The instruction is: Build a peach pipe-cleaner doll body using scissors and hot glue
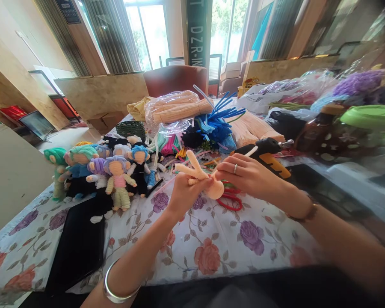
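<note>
Between both hands is a peach doll body made of pipe cleaners (216, 190), its round head hanging low and two limbs sticking up to the left. My left hand (186, 190) wraps its fingers and thumb round the doll's middle. My right hand (244, 173), with a ring on one finger, pinches at the doll from the right side; its fingertips are partly hidden. Just behind the right hand lies a black and orange glue gun (269, 147). Below the hands, red pipe cleaners (229, 202) curl on the floral tablecloth (224, 233).
Finished yarn-like dolls (117, 175) crowd the left, beside a black tablet-like slab (78, 239). Behind are blue pipe cleaners (220, 119) and a wrapped peach bundle (176, 109). A green-lidded jar (368, 128) and plastic bags stand at right.
</note>
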Tool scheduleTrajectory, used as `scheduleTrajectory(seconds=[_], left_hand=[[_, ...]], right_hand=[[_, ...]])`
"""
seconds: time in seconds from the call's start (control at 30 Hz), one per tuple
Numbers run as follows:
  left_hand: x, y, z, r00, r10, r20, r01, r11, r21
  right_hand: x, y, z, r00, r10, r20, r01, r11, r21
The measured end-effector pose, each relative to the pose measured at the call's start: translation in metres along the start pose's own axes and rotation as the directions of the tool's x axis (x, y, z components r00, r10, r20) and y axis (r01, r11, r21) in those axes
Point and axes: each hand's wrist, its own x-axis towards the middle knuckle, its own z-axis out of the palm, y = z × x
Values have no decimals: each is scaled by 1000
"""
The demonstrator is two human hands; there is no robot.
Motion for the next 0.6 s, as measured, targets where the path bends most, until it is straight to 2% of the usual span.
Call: scheduleTrajectory(seconds=[0.13,0.27,0.4,0.5,0.6], left_hand=[[-3,6,1,998,19,56,-22,997,71],[-5,10,1,986,8,165,-23,996,91],[-8,13,2,964,-39,263,47,999,-27],[-10,15,4,965,-56,256,83,992,-95],[-9,16,4,970,-46,239,84,985,-150]], right_hand=[[-1,0,-4,1000,2,-2,-2,999,47],[0,0,-10,985,163,-63,-146,965,219],[2,3,-15,958,288,-9,-248,841,482],[0,7,-14,932,352,83,-323,709,627],[-3,11,-8,904,399,156,-388,611,690]])
